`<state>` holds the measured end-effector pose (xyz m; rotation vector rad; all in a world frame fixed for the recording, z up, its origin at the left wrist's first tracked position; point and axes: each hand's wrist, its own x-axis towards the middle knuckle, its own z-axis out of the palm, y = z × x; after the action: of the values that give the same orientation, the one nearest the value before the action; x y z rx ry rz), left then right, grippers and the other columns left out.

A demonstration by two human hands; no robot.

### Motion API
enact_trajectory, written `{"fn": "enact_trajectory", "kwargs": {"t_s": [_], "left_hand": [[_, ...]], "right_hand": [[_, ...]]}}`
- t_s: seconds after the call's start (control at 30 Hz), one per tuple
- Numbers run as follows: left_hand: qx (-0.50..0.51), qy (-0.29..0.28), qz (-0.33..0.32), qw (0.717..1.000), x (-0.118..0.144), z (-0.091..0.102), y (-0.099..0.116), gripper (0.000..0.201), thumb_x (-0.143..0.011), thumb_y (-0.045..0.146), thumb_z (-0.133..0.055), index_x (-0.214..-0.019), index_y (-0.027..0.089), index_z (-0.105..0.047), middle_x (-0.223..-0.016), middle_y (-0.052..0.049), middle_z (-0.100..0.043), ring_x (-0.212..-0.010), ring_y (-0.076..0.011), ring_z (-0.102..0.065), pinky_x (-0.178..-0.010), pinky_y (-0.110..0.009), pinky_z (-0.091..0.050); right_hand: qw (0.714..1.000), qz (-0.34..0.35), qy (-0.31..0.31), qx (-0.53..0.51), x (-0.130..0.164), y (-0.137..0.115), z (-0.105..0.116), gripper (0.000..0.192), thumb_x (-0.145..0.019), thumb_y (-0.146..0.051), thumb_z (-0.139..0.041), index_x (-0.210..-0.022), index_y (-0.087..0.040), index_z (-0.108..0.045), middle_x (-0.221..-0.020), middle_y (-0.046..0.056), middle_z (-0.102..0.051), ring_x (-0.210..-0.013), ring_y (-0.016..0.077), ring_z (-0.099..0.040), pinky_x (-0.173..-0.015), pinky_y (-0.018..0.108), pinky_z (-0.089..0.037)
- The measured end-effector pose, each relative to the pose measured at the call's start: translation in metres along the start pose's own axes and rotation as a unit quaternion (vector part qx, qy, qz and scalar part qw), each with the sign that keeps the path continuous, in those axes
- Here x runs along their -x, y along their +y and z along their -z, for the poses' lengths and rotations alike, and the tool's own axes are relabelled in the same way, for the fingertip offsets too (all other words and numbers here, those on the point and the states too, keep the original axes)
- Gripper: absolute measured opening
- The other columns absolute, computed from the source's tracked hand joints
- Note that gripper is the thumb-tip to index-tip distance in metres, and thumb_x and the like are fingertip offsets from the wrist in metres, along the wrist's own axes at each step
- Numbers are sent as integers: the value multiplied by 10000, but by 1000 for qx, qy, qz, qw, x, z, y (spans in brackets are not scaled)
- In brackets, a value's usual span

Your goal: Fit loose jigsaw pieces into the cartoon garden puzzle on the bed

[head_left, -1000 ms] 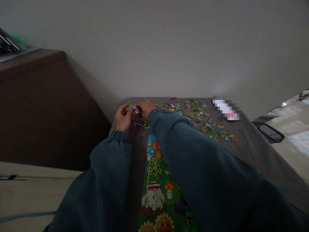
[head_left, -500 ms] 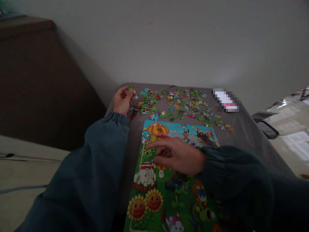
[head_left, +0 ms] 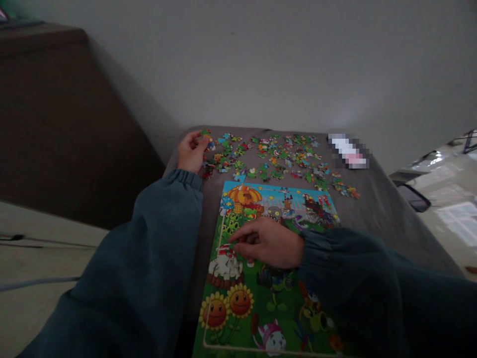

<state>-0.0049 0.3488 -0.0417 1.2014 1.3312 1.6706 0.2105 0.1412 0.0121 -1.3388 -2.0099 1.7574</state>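
Observation:
A colourful cartoon jigsaw picture sheet (head_left: 261,298) with sunflowers and a pumpkin lies on the grey table (head_left: 372,209) in front of me. My right hand (head_left: 266,242) rests on its middle, fingers pointing left and loosely curled; whether it holds a piece I cannot tell. My left hand (head_left: 191,151) is at the table's far left corner, fingers pinched on a small green puzzle piece (head_left: 204,133). Several loose puzzle pieces (head_left: 276,156) lie scattered across the far part of the table, just right of that hand.
A blurred white and pink object (head_left: 348,150) lies at the table's far right corner. A plain wall rises behind the table. Dark brown furniture (head_left: 55,124) stands to the left, and a pale floor (head_left: 447,199) with a dark object shows to the right.
My right hand left the loose pieces beside my left hand and came back onto the picture sheet. My view tilted down, showing more of the sheet. My left hand stayed at the corner.

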Motion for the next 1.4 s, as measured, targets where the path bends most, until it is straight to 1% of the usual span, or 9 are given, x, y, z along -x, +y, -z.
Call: {"fn": "enact_trajectory", "kwargs": {"t_s": [0.2, 0.4, 0.53, 0.6, 0.7, 0.8, 1.0, 1.2, 1.4], "left_hand": [[3, -2, -1, 1000, 1, 1, 0, 211, -826, 231, -724, -1032, 213, -677, -754, 2, -659, -578, -108, -596, -423, -164, -426], [8, -1, 1, 1000, 1, 0, 1, 202, -828, 233, -728, -1023, 211, -679, -772, -8, -671, -622, -135, -631, -457, -189, -458], [13, -4, -1, 1000, 1, -1, 1, 200, -826, 228, -737, -1016, 217, -677, -770, -9, -673, -636, -143, -634, -488, -207, -477], [14, -6, -3, 1000, 2, -1, 1, 197, -826, 230, -739, -1012, 218, -673, -771, -10, -674, -629, -139, -628, -491, -207, -476], [12, -10, -4, 1000, 2, -1, 1, 202, -821, 244, -747, -1008, 215, -676, -770, -16, -668, -641, -144, -631, -488, -206, -475], [9, -11, -5, 1000, 3, 0, 2, 218, -812, 258, -757, -1012, 214, -683, -763, -17, -655, -658, -151, -637, -478, -198, -465], [11, -12, -6, 1000, 1, 0, 0, 234, -796, 270, -775, -1008, 218, -689, -754, -10, -649, -598, -119, -610, -420, -158, -408], [13, -16, -7, 1000, 1, 0, 0, 228, -785, 286, -784, -985, 224, -692, -740, -13, -654, -592, -125, -615, -407, -159, -406], [12, -18, -10, 1000, 2, 0, 1, 196, -802, 239, -746, -990, 226, -690, -747, -4, -659, -580, -118, -598, -403, -164, -402]], "right_hand": [[999, -13, 10, 32, -1, -5, 2, 300, -884, -219, -630, -1137, -104, -741, -650, 15, -669, -549, 104, -617, -548, 220, -486], [989, 38, 42, 139, 1, -5, 14, 259, -867, -259, -662, -1072, -151, -778, -657, 3, -661, -545, 93, -523, -508, 227, -377], [978, 67, 43, 191, 2, -5, 22, 224, -876, -251, -670, -1047, -163, -784, -661, -5, -664, -529, 84, -482, -550, 244, -370], [977, 72, 35, 197, 2, -5, 22, 215, -879, -251, -678, -1049, -170, -782, -706, 3, -688, -563, 91, -510, -576, 248, -383], [972, 97, 25, 212, 0, -5, 18, 188, -878, -245, -695, -1032, -181, -783, -829, 32, -724, -701, 123, -586, -658, 262, -420], [963, 113, 12, 244, -2, -6, 15, 173, -869, -239, -716, -1019, -183, -783, -892, 50, -721, -806, 150, -608, -735, 281, -436], [952, 117, 18, 282, -4, -1, 12, 124, -878, -207, -706, -983, -199, -771, -873, 32, -693, -842, 162, -597, -780, 298, -428], [937, 139, -3, 322, -4, -1, 14, 174, -933, -215, -641, -1049, -199, -770, -987, 72, -684, -973, 204, -587, -852, 323, -434], [931, 165, 2, 326, -5, 2, 15, 184, -937, -205, -634, -1037, -232, -785, -961, 54, -668, -939, 191, -563, -801, 304, -418]]}}
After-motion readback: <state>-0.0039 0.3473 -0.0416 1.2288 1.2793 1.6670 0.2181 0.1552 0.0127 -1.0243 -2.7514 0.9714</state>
